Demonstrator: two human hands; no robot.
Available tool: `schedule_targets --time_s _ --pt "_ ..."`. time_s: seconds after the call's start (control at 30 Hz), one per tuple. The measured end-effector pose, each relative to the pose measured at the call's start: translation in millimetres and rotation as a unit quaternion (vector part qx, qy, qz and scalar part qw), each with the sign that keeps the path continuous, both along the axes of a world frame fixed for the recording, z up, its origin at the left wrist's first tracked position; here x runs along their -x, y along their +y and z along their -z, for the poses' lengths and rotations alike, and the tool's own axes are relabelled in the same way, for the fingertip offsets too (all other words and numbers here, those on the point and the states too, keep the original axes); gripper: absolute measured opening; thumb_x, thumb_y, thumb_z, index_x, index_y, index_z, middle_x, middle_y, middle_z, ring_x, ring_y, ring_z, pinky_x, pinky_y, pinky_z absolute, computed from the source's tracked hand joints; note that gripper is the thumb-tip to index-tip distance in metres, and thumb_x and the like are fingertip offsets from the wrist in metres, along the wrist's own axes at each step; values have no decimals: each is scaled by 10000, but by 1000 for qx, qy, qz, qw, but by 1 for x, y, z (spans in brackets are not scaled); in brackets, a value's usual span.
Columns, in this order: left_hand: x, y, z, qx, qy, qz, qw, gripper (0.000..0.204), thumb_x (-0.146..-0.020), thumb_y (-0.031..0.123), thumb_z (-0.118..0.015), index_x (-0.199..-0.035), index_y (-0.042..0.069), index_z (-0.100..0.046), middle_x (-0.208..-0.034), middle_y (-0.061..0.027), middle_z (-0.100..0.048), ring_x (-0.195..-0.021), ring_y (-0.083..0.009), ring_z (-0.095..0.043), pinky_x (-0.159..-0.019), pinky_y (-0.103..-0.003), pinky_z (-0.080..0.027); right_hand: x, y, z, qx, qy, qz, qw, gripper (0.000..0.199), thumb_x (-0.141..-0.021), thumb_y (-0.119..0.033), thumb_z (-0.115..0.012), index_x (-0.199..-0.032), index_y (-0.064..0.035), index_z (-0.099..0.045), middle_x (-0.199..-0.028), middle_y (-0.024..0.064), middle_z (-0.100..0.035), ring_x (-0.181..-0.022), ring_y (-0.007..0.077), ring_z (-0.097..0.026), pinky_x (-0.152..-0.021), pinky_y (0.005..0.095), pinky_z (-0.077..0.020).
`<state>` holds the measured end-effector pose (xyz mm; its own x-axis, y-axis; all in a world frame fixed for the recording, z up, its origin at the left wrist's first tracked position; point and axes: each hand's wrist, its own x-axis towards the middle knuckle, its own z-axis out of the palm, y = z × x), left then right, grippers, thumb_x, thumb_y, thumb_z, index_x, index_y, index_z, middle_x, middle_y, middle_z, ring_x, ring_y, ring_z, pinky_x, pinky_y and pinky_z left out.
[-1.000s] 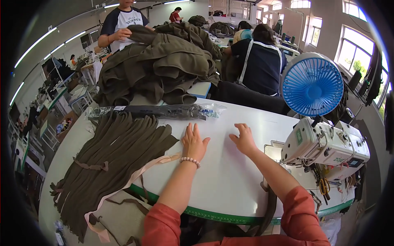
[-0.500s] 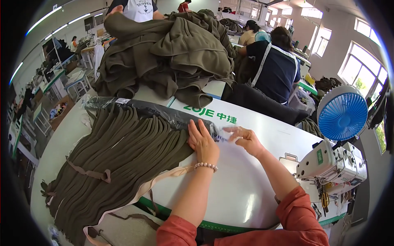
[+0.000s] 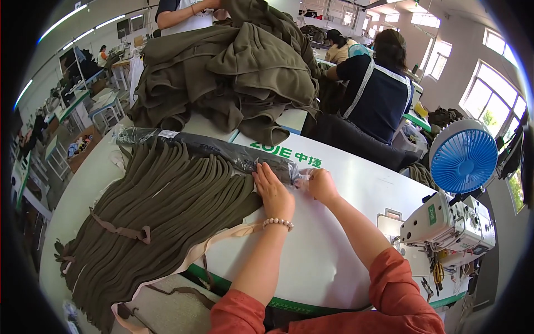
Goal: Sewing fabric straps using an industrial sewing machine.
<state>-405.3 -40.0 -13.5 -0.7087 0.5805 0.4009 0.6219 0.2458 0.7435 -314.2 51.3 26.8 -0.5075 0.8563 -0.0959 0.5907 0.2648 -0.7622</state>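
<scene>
While the surface (image 3: 320, 261) bears fanned strips (image 3: 167, 206), a packet (image 3: 217, 147) lies along their far edge, its right end between the left hand (image 3: 275, 193) and the right hand (image 3: 322, 186).
Both forearms (image 3: 257, 264) stretch forward, slanting inward. The left hand is nearly flat, fingers extended, their tips over the packet; the right hand is curled closed, gripping the packet's clear plastic tip (image 3: 301, 181). A bracelet (image 3: 278, 223) rings the left wrist.

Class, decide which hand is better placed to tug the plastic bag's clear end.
Probably the right hand: it looks closed on the clear end of the plastic bag, while the left hand lies open at the bag's near edge.
</scene>
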Motion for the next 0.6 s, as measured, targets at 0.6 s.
schedule_targets --time_s 0.6 --pt "-5 6 11 39 0 49 998 749 -810 -71 -437 -1464 -60 -72 -1512 -322 -124 -1405 -498 -88 -1179 -465 -116 -100 -31 -32 -205 35 -16 978 108 -761 -102 -720 -738 -25 -648 -810 120 -629 -747 310 -624 -656 375 -492"
